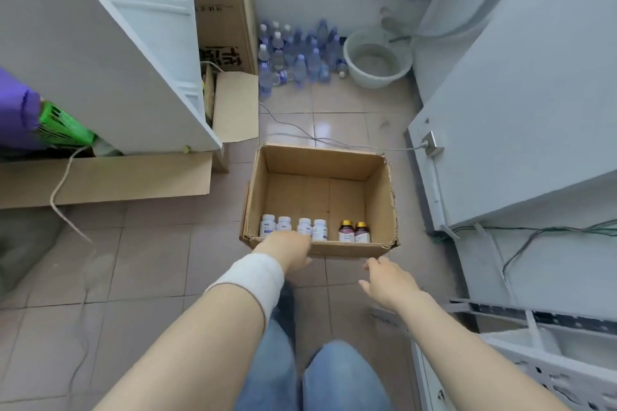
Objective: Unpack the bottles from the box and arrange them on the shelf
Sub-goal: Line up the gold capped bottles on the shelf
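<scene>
Tiled floor (160, 260), open cardboard box (320, 157) holding six bottles (319, 230) upright along its near wall, left hand (287, 252) over that rim, grip indeterminate, right hand (389, 280) spread, empty, just short of box

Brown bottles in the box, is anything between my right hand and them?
Only the near wall of the box. Your right hand is outside it, and the two brown bottles stand just inside, against that wall. The top of the box is open, so reaching over the rim looks clear.
</scene>
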### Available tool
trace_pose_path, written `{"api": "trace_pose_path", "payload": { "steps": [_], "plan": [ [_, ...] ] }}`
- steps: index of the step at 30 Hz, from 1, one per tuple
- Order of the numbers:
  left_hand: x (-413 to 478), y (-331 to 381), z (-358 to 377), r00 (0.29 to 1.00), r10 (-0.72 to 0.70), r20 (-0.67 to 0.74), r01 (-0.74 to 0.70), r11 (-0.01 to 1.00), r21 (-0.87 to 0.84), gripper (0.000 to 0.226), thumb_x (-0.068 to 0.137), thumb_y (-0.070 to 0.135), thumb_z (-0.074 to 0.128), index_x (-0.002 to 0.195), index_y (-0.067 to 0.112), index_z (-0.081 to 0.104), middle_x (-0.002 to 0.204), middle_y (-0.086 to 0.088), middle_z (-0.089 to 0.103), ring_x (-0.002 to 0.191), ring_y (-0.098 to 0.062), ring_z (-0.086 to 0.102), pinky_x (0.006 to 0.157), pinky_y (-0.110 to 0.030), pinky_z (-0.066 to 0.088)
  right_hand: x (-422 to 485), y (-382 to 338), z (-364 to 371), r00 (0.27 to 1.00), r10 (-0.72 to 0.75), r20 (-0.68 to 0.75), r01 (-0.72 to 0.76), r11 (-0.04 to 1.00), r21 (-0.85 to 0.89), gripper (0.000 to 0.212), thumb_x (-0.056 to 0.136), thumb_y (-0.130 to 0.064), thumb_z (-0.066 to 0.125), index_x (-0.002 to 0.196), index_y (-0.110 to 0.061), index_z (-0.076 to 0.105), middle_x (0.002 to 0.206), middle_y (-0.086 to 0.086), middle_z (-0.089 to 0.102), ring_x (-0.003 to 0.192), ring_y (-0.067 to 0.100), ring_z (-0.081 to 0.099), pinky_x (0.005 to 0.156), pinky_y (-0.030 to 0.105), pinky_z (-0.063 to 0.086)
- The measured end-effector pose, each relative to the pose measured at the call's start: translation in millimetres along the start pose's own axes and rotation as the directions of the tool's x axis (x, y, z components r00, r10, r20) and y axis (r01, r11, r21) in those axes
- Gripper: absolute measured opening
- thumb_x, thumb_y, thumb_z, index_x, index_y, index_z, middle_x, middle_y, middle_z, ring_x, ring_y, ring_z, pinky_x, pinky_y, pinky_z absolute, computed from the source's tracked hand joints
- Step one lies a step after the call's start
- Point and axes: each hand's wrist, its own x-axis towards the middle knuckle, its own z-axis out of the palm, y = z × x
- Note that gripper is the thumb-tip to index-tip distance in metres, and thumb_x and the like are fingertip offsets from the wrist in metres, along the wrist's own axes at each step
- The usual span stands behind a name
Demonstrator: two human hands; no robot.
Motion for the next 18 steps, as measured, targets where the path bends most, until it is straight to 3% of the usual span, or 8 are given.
{"api": "trace_pose_path", "payload": {
  "steps": [8,12,18],
  "plan": [
    [170,9,-11,0.999,0.023,0.031,-0.021,0.997,-0.076,0.036,0.097,0.022,0.039,0.131,0.011,0.045,0.128,-0.012,0.054,0.117,-0.031,0.050,0.090,-0.038,0.041,147,33,-26,0.995,0.098,-0.018,-0.091,0.969,0.228,0.042,0.095,-0.032,0.043,0.132,-0.013,0.042,0.131,0.011,0.046,0.118,0.028,0.048,0.094,0.038,0.045],
    [243,23,19,0.993,0.021,0.116,-0.008,0.993,-0.118,0.034,0.096,0.020,0.040,0.128,0.008,0.042,0.127,-0.013,0.052,0.115,-0.031,0.049,0.087,-0.037,0.040,221,46,-5,0.972,0.210,0.108,-0.233,0.923,0.305,0.039,0.094,-0.025,0.047,0.129,-0.009,0.042,0.129,0.012,0.047,0.116,0.027,0.051,0.090,0.033,0.045],
    [339,20,69,0.971,-0.009,0.237,0.053,0.982,-0.182,0.044,0.096,0.032,0.045,0.130,0.005,0.039,0.130,-0.018,0.047,0.120,-0.034,0.044,0.095,-0.039,0.039,302,57,41,0.893,0.341,0.295,-0.424,0.855,0.297,0.035,0.096,-0.012,0.040,0.128,0.000,0.044,0.132,0.017,0.050,0.118,0.030,0.054,0.092,0.032,0.045]
  ]
}}
